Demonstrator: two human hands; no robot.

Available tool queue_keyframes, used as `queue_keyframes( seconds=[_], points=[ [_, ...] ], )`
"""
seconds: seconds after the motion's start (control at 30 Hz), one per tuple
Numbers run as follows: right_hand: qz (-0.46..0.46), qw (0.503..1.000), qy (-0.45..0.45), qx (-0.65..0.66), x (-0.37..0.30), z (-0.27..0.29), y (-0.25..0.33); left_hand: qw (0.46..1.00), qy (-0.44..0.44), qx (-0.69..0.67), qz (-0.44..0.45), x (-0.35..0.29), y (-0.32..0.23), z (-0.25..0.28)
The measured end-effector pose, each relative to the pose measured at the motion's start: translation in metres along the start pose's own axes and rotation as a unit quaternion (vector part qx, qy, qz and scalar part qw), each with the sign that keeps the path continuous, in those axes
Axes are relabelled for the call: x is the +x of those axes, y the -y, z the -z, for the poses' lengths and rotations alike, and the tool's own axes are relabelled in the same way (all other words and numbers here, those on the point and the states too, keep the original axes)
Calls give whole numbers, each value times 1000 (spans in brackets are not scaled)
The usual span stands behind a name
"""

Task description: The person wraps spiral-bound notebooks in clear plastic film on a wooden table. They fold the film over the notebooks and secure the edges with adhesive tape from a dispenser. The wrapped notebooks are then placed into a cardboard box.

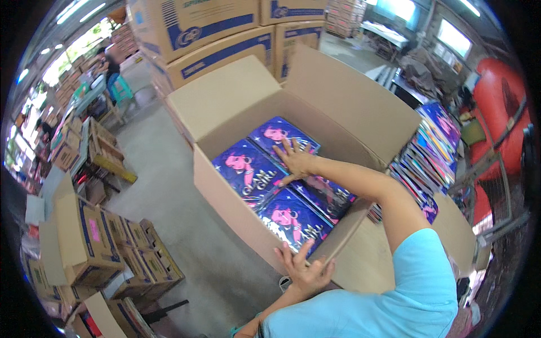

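A large open cardboard carton [222,211] stands before me with its flaps raised. Inside lie several shiny blue-purple notebooks [236,166] with a pink figure on the cover, in side-by-side stacks that look wrapped in plastic. My right hand [298,160] reaches over the carton's right side and lies on the notebooks near the middle, fingers spread. At the near rim, my left hand [307,273] rests against the carton wall with its fingers apart. Neither hand holds a notebook. The carton's far inner corner shows a gap beside the stacks.
Closed cartons [220,56] are piled right behind the open one. More notebooks [425,160] stand in a tall, uneven stack at the right, near a red rounded object [499,107]. Smaller cartons [129,248] sit at lower left. A person [110,67] is near a green stool [121,89] farther back.
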State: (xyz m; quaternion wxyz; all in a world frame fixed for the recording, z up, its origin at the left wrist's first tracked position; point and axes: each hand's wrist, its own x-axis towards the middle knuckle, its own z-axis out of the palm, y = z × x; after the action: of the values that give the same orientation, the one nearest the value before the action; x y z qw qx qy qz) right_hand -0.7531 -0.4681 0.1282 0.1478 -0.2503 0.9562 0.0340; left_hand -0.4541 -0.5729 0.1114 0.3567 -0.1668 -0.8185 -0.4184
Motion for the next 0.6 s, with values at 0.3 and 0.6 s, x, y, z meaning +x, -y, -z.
queue_keyframes(
  seconds=[0.3, 0.6],
  points=[
    [274, 894, -320, 153, -174, 86, 44, 997, -6, 61, -37, 30, -27, 11],
    [-305, 426, -568, 635, -550, -144, -166, 764, 434, -458, 137, 10, -186, -195]
  ],
)
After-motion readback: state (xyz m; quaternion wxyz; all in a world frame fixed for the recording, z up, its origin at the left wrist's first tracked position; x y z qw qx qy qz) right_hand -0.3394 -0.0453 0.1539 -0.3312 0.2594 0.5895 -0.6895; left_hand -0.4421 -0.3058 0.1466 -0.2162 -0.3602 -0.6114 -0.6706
